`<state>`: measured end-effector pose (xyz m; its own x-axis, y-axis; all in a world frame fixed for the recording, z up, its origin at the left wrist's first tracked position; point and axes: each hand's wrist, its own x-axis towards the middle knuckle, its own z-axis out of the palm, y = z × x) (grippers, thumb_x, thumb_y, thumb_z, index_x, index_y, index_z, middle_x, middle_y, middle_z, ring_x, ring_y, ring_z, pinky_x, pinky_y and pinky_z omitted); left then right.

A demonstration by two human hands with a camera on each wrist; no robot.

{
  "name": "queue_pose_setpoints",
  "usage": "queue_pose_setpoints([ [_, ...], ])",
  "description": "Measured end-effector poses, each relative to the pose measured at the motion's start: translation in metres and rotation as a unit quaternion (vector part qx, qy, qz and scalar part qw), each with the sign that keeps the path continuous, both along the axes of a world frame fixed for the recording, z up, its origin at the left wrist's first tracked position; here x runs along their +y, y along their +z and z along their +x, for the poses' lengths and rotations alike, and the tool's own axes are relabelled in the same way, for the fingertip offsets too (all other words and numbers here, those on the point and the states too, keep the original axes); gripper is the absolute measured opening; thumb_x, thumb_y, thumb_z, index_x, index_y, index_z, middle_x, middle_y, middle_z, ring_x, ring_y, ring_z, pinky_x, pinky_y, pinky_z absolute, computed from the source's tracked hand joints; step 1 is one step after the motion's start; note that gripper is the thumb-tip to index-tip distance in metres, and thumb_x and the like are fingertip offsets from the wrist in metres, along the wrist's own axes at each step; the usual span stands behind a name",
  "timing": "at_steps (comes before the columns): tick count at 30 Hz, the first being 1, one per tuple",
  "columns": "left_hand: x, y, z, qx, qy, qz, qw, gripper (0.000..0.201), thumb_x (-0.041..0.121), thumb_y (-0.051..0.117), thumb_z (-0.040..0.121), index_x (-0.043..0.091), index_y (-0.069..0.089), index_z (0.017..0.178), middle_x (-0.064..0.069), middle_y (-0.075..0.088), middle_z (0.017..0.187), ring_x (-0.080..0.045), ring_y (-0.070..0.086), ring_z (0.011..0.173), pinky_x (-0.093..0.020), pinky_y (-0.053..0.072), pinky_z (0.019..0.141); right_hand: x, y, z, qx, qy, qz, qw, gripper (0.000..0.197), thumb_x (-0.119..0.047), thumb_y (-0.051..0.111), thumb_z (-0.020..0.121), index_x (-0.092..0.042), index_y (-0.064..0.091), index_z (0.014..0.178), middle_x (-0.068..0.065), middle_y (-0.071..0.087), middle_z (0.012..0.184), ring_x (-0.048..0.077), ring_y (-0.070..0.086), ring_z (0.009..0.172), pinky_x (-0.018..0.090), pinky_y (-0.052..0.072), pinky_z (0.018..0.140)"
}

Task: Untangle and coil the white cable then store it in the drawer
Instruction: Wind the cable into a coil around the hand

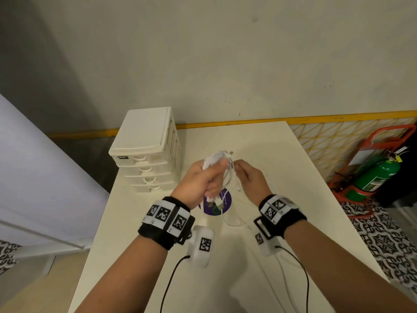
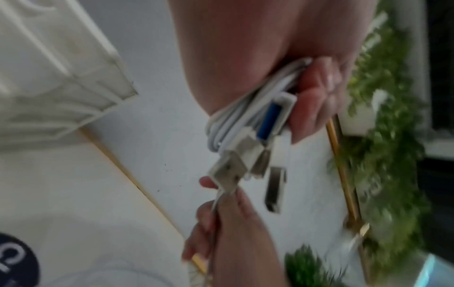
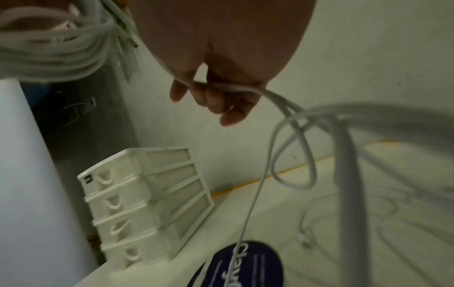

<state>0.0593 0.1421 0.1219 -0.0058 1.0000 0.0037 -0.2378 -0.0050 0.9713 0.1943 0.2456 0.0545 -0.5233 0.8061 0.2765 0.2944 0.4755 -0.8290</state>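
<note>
Left hand: the left hand (image 1: 198, 179) is raised above the tabletop (image 1: 270, 154), fingers (image 2: 317, 101) curled tight round a bundle of white cable (image 1: 214, 160).
Bundle: smooth, round, rubbery strands looped together; flat metal USB plugs (image 2: 248, 155) in boxy white housings, one with a blue insert, stick out below the fist.
Right hand: the right hand (image 1: 250, 179), just beside the left, has its fingers (image 3: 216, 101) bent, pinching a single strand (image 3: 282, 101) of the cable.
Loose cable: it droops from the pinch in a slack loop and trails onto the tabletop.
Drawer unit: the white plastic drawer unit (image 1: 146, 150), four stacked drawers with curved handles, all closed, stands at the tabletop's left rear corner.
Sticker: a round dark-blue sticker (image 3: 245, 266) lies flat below the hands.
</note>
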Motion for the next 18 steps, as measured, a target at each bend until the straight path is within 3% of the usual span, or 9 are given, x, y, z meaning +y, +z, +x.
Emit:
queue_pose_setpoints([
  [3,0.010,0.009,-0.011,-0.139,0.031,0.067,0.987,0.031,0.033,0.040,0.095,0.011,0.046,0.074,0.009,0.037,0.038,-0.004,0.033,0.030,-0.015,0.031,0.033,-0.018,-0.014,-0.001,0.001,-0.013,-0.021,1.000,0.021,-0.025,0.038,0.098,-0.031,0.055,0.088,0.005,0.058,0.063,0.028,0.053,0.059,0.038,0.046,0.060],
  [5,0.015,0.013,-0.015,-0.211,0.052,0.086,0.972,0.032,0.037,0.036,0.095,0.012,0.046,0.078,0.009,0.038,0.038,-0.002,0.034,0.031,-0.014,0.031,0.034,-0.024,-0.025,-0.001,-0.023,0.007,-0.030,0.999,0.019,-0.023,0.039,0.098,-0.024,0.059,0.095,0.002,0.062,0.072,0.021,0.056,0.063,0.032,0.046,0.063],
  [7,0.018,0.011,-0.015,-0.224,0.087,0.094,0.966,0.032,0.038,0.037,0.095,0.014,0.043,0.074,0.010,0.038,0.040,-0.003,0.034,0.034,-0.015,0.033,0.037,-0.028,-0.035,-0.002,-0.065,0.039,-0.030,0.997,0.019,-0.020,0.042,0.097,-0.022,0.057,0.108,-0.004,0.064,0.083,0.014,0.057,0.069,0.018,0.043,0.061],
  [8,0.019,0.009,-0.014,-0.221,0.103,0.097,0.965,0.031,0.035,0.039,0.095,0.015,0.041,0.071,0.011,0.037,0.042,-0.003,0.034,0.036,-0.016,0.034,0.040,-0.030,-0.038,-0.003,-0.090,0.054,-0.036,0.994,0.021,-0.019,0.042,0.095,-0.024,0.054,0.112,-0.005,0.064,0.086,0.013,0.058,0.072,0.016,0.043,0.063],
  [11,0.020,0.006,-0.011,-0.247,0.146,0.086,0.954,0.030,0.024,0.039,0.098,0.017,0.041,0.070,0.009,0.038,0.046,-0.005,0.036,0.042,-0.017,0.039,0.047,-0.031,-0.046,-0.002,-0.160,0.071,-0.073,0.982,0.024,-0.017,0.047,0.091,-0.026,0.053,0.112,-0.006,0.061,0.085,0.017,0.061,0.083,0.025,0.048,0.074],
  [14,0.021,0.005,-0.010,-0.295,0.174,0.075,0.937,0.030,0.021,0.041,0.098,0.017,0.048,0.069,0.009,0.038,0.045,-0.004,0.037,0.041,-0.016,0.038,0.046,-0.031,-0.045,0.001,-0.205,0.080,-0.069,0.973,0.028,-0.012,0.050,0.087,-0.027,0.055,0.111,-0.003,0.064,0.099,0.016,0.058,0.090,0.023,0.042,0.078],
  [16,0.022,0.003,-0.010,-0.301,0.166,0.065,0.937,0.047,0.022,0.041,0.098,0.019,0.046,0.051,0.010,0.036,0.038,-0.003,0.034,0.035,-0.015,0.035,0.041,-0.030,-0.042,0.000,-0.219,0.088,-0.050,0.970,0.028,-0.011,0.045,0.089,-0.024,0.060,0.108,0.000,0.065,0.111,0.017,0.059,0.096,0.027,0.045,0.085],
  [18,0.022,0.002,-0.010,-0.278,0.150,0.057,0.947,0.059,0.025,0.042,0.097,0.021,0.040,0.038,0.010,0.032,0.032,-0.003,0.031,0.030,-0.016,0.030,0.037,-0.030,-0.042,0.000,-0.220,0.097,-0.039,0.970,0.029,-0.012,0.040,0.092,-0.024,0.061,0.107,0.003,0.068,0.110,0.021,0.061,0.098,0.037,0.049,0.088],
])
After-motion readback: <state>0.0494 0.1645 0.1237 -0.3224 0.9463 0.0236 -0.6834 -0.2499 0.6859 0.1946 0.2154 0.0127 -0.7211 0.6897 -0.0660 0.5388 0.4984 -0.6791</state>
